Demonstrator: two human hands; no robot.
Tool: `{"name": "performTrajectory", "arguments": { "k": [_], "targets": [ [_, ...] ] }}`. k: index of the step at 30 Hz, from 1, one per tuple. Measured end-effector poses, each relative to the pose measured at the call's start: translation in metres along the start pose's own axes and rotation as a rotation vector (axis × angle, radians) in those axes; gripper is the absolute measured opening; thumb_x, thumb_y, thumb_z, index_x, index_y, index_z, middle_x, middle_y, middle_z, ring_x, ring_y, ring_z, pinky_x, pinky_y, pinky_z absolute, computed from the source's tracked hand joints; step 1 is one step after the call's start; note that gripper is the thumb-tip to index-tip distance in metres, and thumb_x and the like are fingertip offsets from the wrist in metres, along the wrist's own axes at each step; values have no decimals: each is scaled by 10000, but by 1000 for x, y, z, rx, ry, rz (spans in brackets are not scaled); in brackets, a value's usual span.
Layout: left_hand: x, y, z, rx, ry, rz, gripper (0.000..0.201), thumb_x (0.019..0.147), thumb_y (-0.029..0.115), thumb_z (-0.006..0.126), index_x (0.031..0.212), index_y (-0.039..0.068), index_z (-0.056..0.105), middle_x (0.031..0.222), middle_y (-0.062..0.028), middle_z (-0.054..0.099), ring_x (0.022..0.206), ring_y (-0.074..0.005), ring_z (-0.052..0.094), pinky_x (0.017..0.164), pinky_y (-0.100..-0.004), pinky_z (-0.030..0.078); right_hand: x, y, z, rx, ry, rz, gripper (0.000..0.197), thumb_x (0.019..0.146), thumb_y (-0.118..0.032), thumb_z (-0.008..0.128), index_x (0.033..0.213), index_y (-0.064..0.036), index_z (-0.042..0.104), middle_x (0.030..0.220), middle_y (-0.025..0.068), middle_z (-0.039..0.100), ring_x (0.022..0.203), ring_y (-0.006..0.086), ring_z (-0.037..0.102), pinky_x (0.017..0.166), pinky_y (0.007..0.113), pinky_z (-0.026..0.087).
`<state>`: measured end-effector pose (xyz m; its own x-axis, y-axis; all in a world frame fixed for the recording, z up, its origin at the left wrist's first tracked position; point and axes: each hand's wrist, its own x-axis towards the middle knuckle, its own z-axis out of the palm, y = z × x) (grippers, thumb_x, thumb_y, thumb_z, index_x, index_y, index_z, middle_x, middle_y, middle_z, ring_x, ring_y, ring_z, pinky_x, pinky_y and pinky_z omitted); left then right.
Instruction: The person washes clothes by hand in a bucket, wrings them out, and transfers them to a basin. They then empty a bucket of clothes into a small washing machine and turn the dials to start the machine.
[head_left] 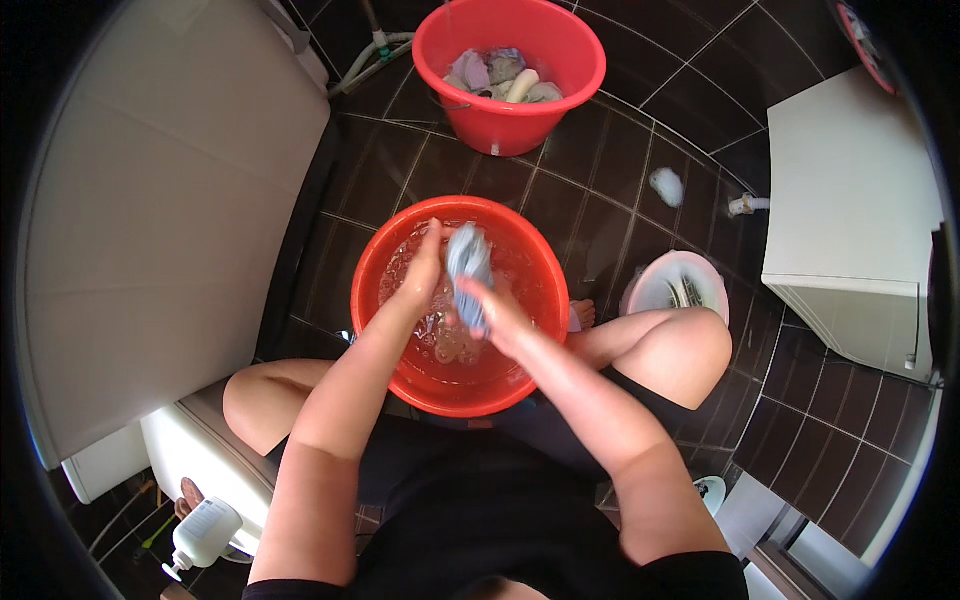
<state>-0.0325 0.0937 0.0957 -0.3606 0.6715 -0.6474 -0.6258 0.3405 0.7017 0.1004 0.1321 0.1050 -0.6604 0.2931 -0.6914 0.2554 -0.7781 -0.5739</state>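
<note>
A red-orange basin [545, 250] of sudsy water stands on the floor between my knees. Over the water is a wet, bunched light blue cloth [468, 255]; its exact kind cannot be made out. My right hand [497, 312] is closed around the cloth's lower end. Beside its upper end, my left hand [425, 265] has its fingers stretched out, with the fingertips close to the cloth or touching it. Part of those fingers is turned out of sight. Something pale [455, 345] shows blurred under the water.
Beyond the basin stands a red bucket [505, 130] of wet laundry. A pink-rimmed tub [645, 285] sits by my right knee, and a clump of foam [666, 187] lies on the dark tiles. White cabinets flank both sides; a white pump bottle [207, 530] is at lower left.
</note>
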Motion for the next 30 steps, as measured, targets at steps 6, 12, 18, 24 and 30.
{"name": "performTrajectory", "arguments": {
  "k": [6, 12, 18, 24, 30],
  "targets": [
    [30, -41, -56, 186, 113, 57, 236, 947, 283, 449, 1027, 69, 508, 835, -58, 607, 769, -155, 598, 678, -311, 483, 40, -156, 35, 142, -230, -427, 814, 866, -643, 366, 1302, 44, 343, 1270, 228, 454, 1082, 305, 563, 789, 364, 544],
    [41, -115, -93, 732, 173, 134, 307, 827, 280, 581, 998, 27, 610, 986, -176, 639, 910, -275, 623, 796, -363, 481, 71, -111, 13, -291, -236, -167, 528, 900, -413, 521, 1194, 26, 508, 1114, 173, 600, 970, 237, 623, 766, 357, 536],
    [39, -156, -94, 1051, 103, -81, 457, 842, 388, 504, 1127, 38, 579, 1108, -244, 581, 1068, -356, 553, 897, -411, 443, 129, 36, -45, -1321, 141, -260, 405, 799, -233, 603, 1176, -88, 578, 1110, 194, 603, 1066, 317, 567, 913, 378, 444],
    [32, -138, -64, 1231, -50, -400, 433, 871, 344, 448, 1141, 28, 568, 1142, -253, 559, 1099, -346, 536, 907, -423, 433, 163, 123, -82, -1627, 379, -195, 476, 791, -249, 584, 1239, -106, 508, 1161, 179, 574, 1068, 337, 550, 895, 396, 448],
    [30, -173, -71, 1070, 94, -261, 506, 852, 385, 508, 1242, 64, 508, 1138, -245, 572, 1061, -349, 558, 874, -382, 454, 157, 127, -89, -1549, 292, 39, 447, 791, -251, 597, 1205, -98, 524, 1101, 137, 599, 968, 284, 580, 800, 374, 477]
  ]
}}
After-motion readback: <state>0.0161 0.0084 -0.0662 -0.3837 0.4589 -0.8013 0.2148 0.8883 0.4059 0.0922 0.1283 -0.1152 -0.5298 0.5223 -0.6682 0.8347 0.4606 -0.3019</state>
